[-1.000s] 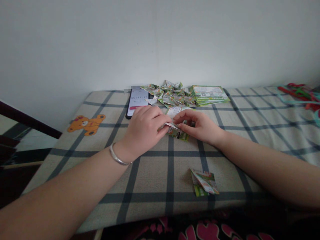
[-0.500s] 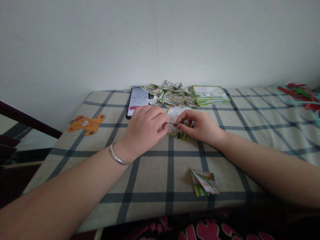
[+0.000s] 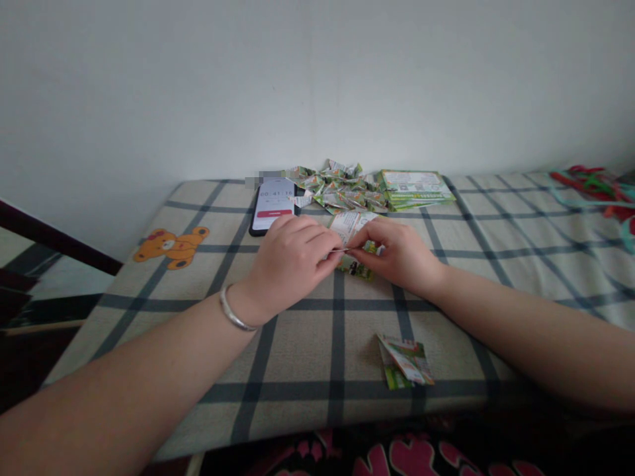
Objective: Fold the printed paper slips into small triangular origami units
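Note:
My left hand [image 3: 300,254], with a silver bangle at the wrist, is closed in a pinch on a thin piece of folded paper [image 3: 339,250]. From the other side, my right hand [image 3: 397,251] pinches the same paper between thumb and fingers. Only its pale edge shows between the fingertips; the rest is hidden. Behind and under the hands lies a flat green-and-white printed sheet [image 3: 351,223]. Nearer the front edge, a folded printed paper [image 3: 407,362] rests on the checked tablecloth [image 3: 297,370].
Against the wall are a heap of folded printed papers [image 3: 342,188] and a stack of green leaflets [image 3: 417,188]. A phone [image 3: 272,205] showing a timer lies left of the heap. An orange bear cutout [image 3: 171,247] is at left, red and green items [image 3: 590,185] at far right.
Both hands have drawn closer together at the fingertips, so less of the pinched paper shows. My left hand has lowered slightly, uncovering the phone's red button.

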Demonstrator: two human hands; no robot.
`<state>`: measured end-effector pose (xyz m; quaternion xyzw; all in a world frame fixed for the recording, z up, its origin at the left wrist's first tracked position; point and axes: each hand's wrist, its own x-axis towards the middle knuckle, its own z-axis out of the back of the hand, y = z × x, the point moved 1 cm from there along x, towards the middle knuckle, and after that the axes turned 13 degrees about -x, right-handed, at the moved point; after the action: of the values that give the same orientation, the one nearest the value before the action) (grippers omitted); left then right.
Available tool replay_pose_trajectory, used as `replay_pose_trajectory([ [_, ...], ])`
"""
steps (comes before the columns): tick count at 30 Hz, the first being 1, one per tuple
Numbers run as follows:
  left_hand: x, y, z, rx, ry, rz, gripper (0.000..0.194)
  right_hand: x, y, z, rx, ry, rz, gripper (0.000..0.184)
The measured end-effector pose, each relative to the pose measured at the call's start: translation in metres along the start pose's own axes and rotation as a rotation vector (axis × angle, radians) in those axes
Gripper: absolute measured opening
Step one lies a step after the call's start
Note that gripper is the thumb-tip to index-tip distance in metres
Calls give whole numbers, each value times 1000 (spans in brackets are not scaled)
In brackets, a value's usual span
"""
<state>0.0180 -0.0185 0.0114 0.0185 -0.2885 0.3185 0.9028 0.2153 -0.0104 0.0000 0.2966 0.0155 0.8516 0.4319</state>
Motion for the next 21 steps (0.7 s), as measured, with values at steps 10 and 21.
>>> replay_pose_trajectory([
  [10,0,0,0,4,-53,16,13,1,0,0,-8,-47,-16,6],
  [21,-2,0,0,6,-68,-41,9,1,-1,0,290,43,-85,8],
])
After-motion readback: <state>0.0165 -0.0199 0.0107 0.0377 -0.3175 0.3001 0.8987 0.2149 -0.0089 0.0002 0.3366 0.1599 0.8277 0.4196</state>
